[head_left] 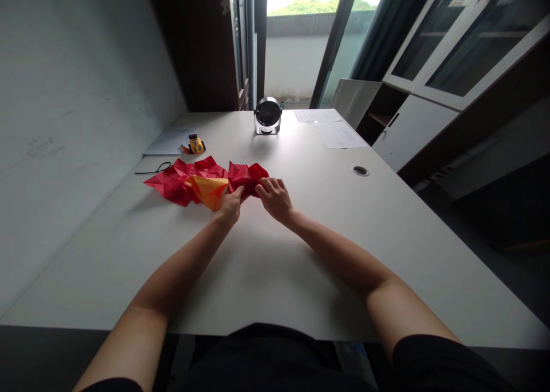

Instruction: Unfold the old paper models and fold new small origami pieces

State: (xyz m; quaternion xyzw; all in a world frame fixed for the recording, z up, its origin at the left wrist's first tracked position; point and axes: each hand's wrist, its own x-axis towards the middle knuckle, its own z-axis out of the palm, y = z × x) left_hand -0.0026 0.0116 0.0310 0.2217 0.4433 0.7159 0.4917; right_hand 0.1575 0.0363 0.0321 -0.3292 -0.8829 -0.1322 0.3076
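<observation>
Between my two hands is a piece of creased red paper (241, 174), folded into angular shapes. My left hand (231, 204) grips its lower left part, the thumb lying on the paper. With bent fingers, my right hand (275, 197) pinches the right edge of the same red paper. An orange folded paper (209, 190) lies against the left hand, touching the red. Further left spreads more crumpled red paper (180, 183) on the table; I cannot tell whether all these parts are joined. My palms hide the underside of the held piece.
A white table (266, 277) lies under my arms. A small round fan (267, 114) stands at the back, a yellow toy (196, 144) left of it. A black cable (157, 169) lies near the wall. Paper sheets (341, 134) and a cable hole (360, 171) are on the right.
</observation>
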